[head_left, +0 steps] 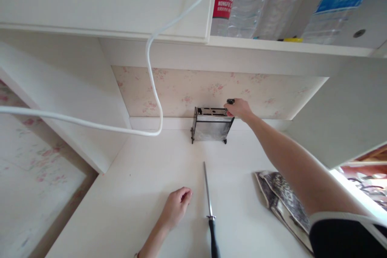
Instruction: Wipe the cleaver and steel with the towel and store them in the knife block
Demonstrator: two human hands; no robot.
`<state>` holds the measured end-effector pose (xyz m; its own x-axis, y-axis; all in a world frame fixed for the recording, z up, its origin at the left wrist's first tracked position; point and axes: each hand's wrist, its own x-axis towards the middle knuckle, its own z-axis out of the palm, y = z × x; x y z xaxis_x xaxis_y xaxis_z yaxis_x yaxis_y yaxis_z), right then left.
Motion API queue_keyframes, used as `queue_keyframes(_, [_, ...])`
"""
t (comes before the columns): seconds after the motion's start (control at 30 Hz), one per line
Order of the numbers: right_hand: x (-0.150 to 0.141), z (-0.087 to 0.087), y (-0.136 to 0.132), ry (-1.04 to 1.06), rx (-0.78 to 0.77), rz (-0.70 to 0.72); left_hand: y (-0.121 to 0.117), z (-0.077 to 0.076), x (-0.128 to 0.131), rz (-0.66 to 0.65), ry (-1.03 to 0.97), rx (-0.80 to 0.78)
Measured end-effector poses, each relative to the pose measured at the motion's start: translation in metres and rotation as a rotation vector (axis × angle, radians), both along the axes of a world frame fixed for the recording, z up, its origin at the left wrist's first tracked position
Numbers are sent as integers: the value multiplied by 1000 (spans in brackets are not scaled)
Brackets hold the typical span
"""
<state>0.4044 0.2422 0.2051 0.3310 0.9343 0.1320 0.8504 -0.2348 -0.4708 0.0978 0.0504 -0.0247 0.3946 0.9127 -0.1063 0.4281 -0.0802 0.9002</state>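
Observation:
A shiny metal knife holder [211, 127] stands against the flowered back wall on the white desk [145, 193]. My right hand [238, 109] reaches to its top right corner, fingers closed on a small dark handle [230, 101] that sticks up there. My left hand [177, 203] rests on the desk with its fingers curled in and nothing visible in them. Just right of it lies a sharpening steel [208, 197] with a black handle, pointing toward the holder.
A white cable [152, 76] hangs in a loop from above, down to the desk's back left. A patterned folded cloth [284, 203] lies at the right. Plastic water bottles [250, 2] stand on the shelf overhead.

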Motion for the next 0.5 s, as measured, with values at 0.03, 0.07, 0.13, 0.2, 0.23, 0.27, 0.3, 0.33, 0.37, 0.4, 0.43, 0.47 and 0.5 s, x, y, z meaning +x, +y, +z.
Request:
queue_keyframes(0.03, [1,-2,0,16,8,-12,0,0,0,-2,0,-1])
queue_keyframes(0.07, [1,-4,1,35,15,-23,0,0,0,-2,1,-1])
queue_keyframes(0.13, [4,-7,2,74,25,-39,0,0,0,-1,4,2])
queue_keyframes(0.2, [6,-9,3,113,29,-47,0,0,0,-3,11,8])
queue_keyframes(0.23, [7,-11,3,133,31,-49,-1,0,0,-4,15,11])
queue_keyframes(0.27, [8,-12,3,153,33,-50,-1,0,0,-4,19,18])
queue_keyframes(0.3, [10,-14,2,174,35,-51,-1,0,0,-3,21,25])
queue_keyframes(0.33, [11,-15,1,192,41,-51,-2,0,0,-2,23,32])
queue_keyframes(0.37, [13,-17,-2,208,49,-52,-2,0,0,0,25,39])
queue_keyframes(0.4, [15,-19,-6,218,60,-52,-2,0,0,3,29,44])
queue_keyframes(0.43, [17,-23,-12,224,73,-54,-1,0,0,4,35,46])
queue_keyframes(0.47, [19,-27,-19,223,87,-54,-1,0,1,6,42,49])
queue_keyframes(0.5, [21,-34,-28,222,97,-49,-1,1,1,6,51,56])
